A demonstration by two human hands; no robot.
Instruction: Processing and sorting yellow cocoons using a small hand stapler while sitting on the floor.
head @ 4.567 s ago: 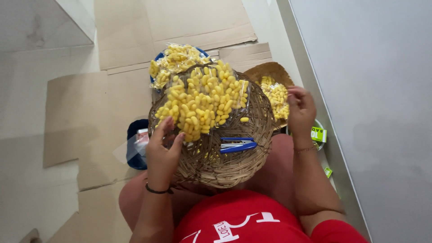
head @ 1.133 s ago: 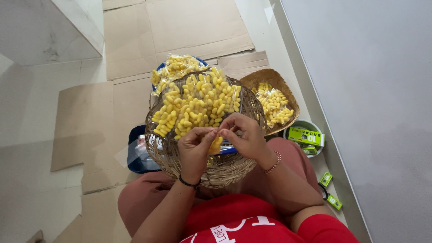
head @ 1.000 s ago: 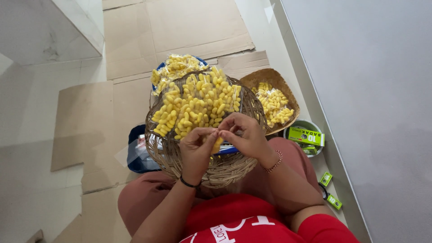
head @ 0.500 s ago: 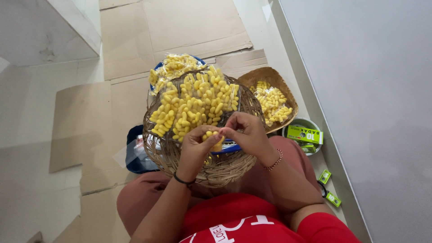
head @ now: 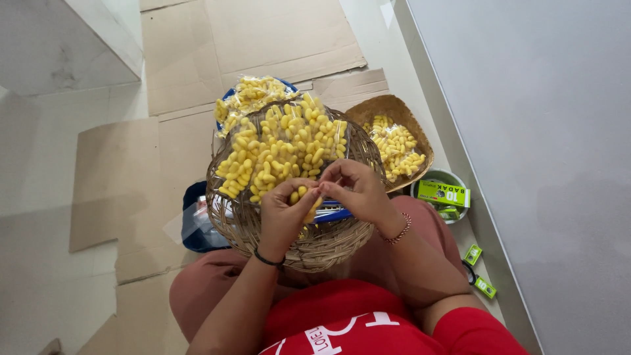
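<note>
Both hands' fingers [head: 314,190] pinch yellow pieces [head: 301,194] together.

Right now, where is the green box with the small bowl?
In the head view, the green box lies across a small bowl on the floor at the person's right, between the smaller wicker basket and the wall.

Both hands meet, fingertips pinched together

The left hand [head: 284,212] curls inward, fingers bent and closed, a dark band at its wrist — forearm rising from the lower left. The right hand [head: 358,194] arches over from the right, thumb and forefingers pressed tip to tip against the left's, a beaded bracelet at its wrist — elbow bent.
</note>
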